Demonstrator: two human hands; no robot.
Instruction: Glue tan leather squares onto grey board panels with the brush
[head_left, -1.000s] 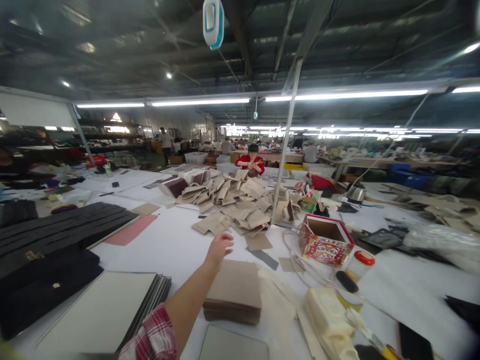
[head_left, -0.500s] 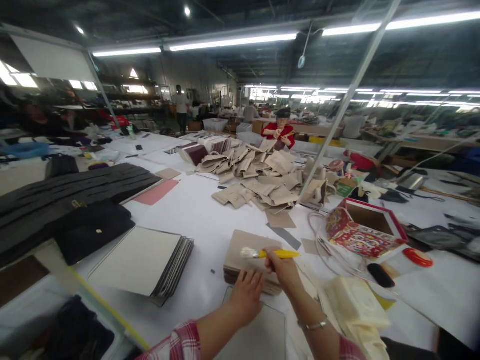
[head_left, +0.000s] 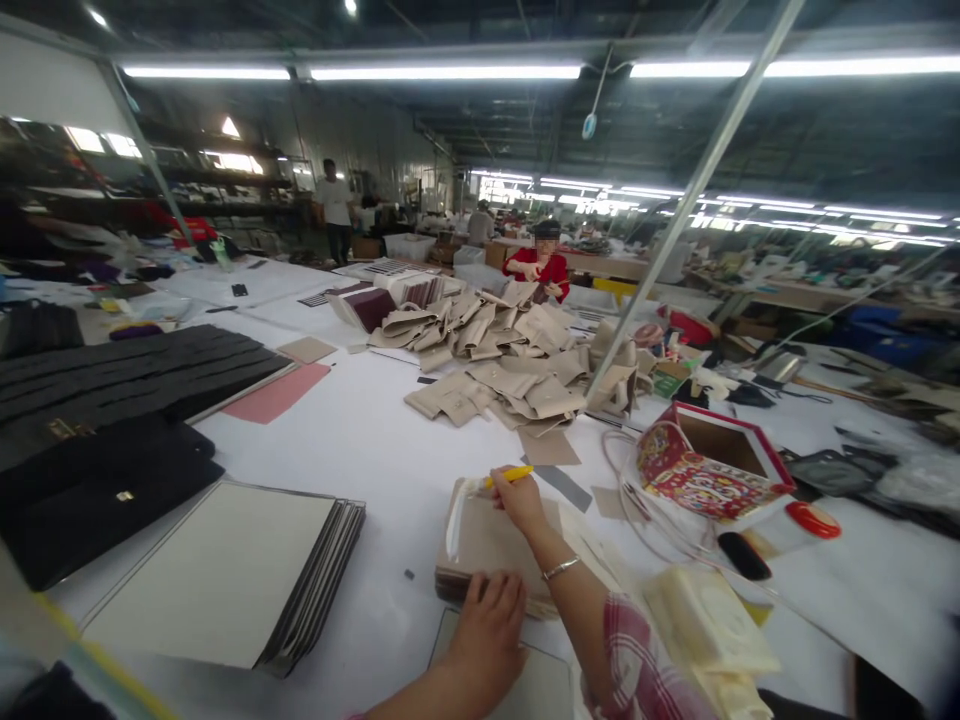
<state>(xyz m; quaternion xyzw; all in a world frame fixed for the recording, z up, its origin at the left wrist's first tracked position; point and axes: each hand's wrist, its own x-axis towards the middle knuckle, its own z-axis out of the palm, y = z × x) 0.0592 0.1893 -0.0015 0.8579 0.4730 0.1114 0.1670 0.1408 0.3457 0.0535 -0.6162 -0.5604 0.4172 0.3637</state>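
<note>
My right hand is closed round a brush with a yellow handle, at the far edge of a stack of beige pieces. The brush's bristles are mostly hidden by the hand and blur. A wet white streak runs along the left and far edges of the top piece. My left hand rests with its fingers laid on the stack's near edge, holding nothing. A pale, dark-edged panel lies partly under my left hand and forearm.
Left stands a stack of pale boards, with black pieces behind. A heap of beige folded pieces fills the table's middle. Right are a red patterned box, a red-lidded jar, yellowish foam and a slanting pole.
My right hand has moved the brush to the stack's far edge, leaving a white streak along its left and far sides. My left hand stays at the near edge. The view has shifted slightly.
</note>
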